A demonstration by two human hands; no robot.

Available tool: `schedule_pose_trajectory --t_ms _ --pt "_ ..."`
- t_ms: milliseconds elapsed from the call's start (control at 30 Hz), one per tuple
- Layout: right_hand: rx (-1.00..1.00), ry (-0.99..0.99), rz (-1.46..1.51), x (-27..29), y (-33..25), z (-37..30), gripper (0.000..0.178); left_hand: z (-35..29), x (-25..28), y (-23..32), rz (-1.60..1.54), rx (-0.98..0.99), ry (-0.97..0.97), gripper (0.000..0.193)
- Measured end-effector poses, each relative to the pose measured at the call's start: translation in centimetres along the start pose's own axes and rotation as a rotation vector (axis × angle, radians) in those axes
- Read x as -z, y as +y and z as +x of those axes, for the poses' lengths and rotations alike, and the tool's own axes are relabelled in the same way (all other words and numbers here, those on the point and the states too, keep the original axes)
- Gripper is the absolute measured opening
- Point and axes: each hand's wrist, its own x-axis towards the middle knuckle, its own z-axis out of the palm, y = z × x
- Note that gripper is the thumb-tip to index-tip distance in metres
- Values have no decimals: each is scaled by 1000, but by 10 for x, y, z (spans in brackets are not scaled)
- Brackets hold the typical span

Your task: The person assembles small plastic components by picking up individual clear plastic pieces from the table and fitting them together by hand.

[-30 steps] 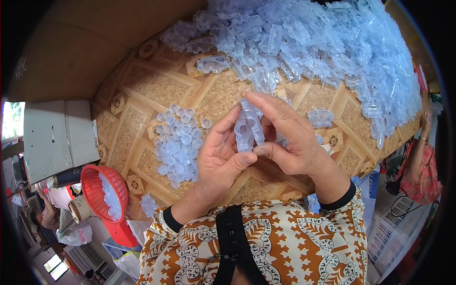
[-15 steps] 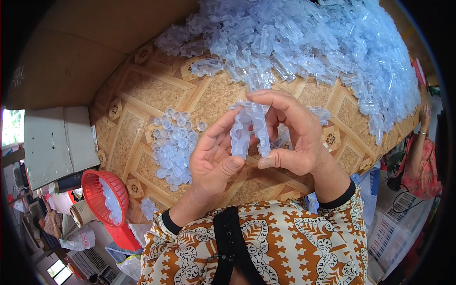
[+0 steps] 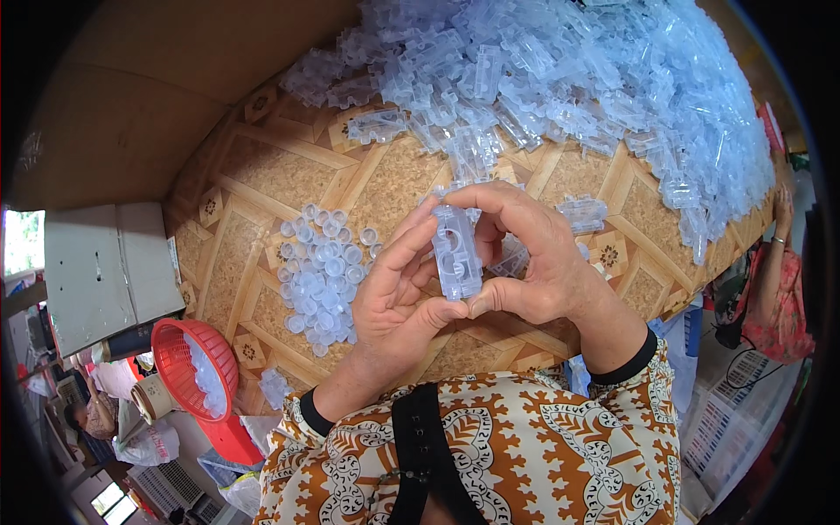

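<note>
Between my two hands, over the middle of the table, I hold a clear plastic case (image 3: pixel 457 254) upright, its two halves now together. My left hand (image 3: pixel 395 284) grips its left side, fingertips at the top corner and thumb at the bottom. My right hand (image 3: pixel 535 254) curls around the right side, index finger along the top and thumb at the bottom corner. A cluster of small round translucent caps (image 3: pixel 319 276) lies just left of my left hand. Some clear pieces (image 3: pixel 512 258) lie partly hidden behind my right hand.
A large heap of clear plastic cases (image 3: pixel 560 70) covers the far side of the table (image 3: pixel 289 166). One loose case (image 3: pixel 582 213) lies right of my hands. A red basket (image 3: pixel 179 367) with clear pieces stands at left, near a grey box (image 3: pixel 109 267). Another person's arm (image 3: pixel 774 254) shows at right.
The two halves of the case, folded apart before, have come together into one narrow box. My hands have drawn closer, thumbs meeting at its lower end.
</note>
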Motion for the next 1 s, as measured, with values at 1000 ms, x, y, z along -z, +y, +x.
schedule_pose_trajectory --t_ms 1000 --pt "-39 235 -704 19 46 38 46 -8 -9 -8 89 248 -3 67"
